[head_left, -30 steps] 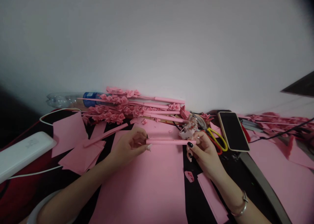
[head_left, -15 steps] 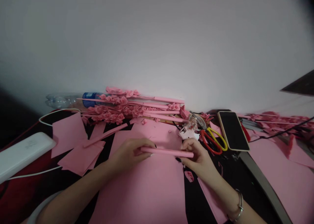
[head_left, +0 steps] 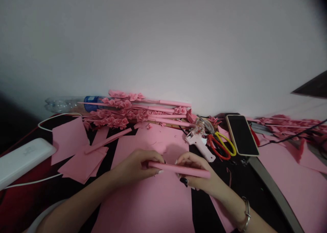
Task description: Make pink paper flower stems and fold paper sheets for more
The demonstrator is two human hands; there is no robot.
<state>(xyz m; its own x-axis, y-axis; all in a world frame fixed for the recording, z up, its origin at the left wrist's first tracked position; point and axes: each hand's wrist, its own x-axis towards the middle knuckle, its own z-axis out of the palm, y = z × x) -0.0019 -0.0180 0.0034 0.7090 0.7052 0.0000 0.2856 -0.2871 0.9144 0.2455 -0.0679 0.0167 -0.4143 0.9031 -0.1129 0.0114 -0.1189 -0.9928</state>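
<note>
A rolled pink paper tube [head_left: 178, 169] lies almost level between my two hands, its right end slightly lower. My left hand [head_left: 143, 163] pinches its left end between thumb and fingers. Around the right part of the tube, my right hand [head_left: 195, 170] has its fingers behind and its thumb below, gripping it. Beneath both hands spreads a large pink sheet [head_left: 150, 202]. Just beyond my right hand rests a pale glue gun [head_left: 200, 144], beside scissors [head_left: 224, 146] with red and yellow handles.
Pink paper flowers on stems [head_left: 122, 114] lie along the wall near a plastic bottle [head_left: 63, 104]. Cut pink squares [head_left: 81, 161] and a white device [head_left: 28, 158] with a cable are at left. A phone [head_left: 242, 135] lies at right, near more pink sheets [head_left: 293, 171].
Both hands have moved lower with the tube, and its right end tilts further down. My right hand has slid inward along it, and more of the glue gun shows.
</note>
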